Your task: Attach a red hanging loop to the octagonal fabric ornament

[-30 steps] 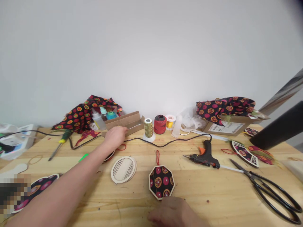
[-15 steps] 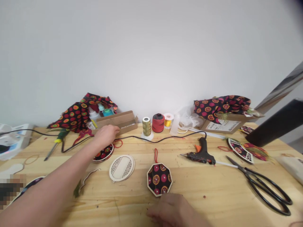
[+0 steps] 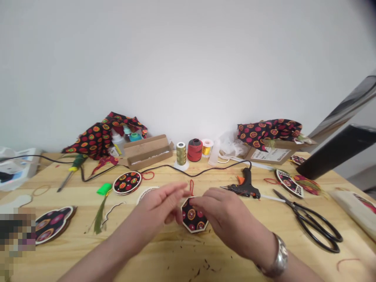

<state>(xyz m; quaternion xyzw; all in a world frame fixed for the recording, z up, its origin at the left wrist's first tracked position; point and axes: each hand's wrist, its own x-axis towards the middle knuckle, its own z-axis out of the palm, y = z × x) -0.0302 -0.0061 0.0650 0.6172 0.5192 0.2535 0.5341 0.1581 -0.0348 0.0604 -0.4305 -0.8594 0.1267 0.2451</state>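
Note:
An octagonal pendant (image 3: 194,215) with patterned dark fabric and a pale wooden rim lies on the table between my hands, its red cord loop (image 3: 192,188) pointing away. My left hand (image 3: 164,205) is at its left edge, open, fingers stretched and slightly blurred. Over its right side arches my right hand (image 3: 226,219), fingers bent together and fingertips above the fabric; whatever they hold, if anything, is hidden. A silver bracelet (image 3: 280,256) circles the right wrist. Behind my left hand, a pale round wooden frame (image 3: 147,194) is mostly covered. Small dark scraps (image 3: 199,271) are scattered nearer me.
Left are a round fabric pendant (image 3: 127,183), a green tassel (image 3: 101,213) and a lobed fabric piece (image 3: 54,225). Right lie a glue gun (image 3: 245,186) and black-handled scissors (image 3: 314,225). Thread spools (image 3: 195,150) and an open cardboard box (image 3: 149,152) line the wall.
My left hand has come back from the cardboard box to the octagonal pendant. My right hand has moved up over the pendant's right side. Dark scraps now show on the table below it.

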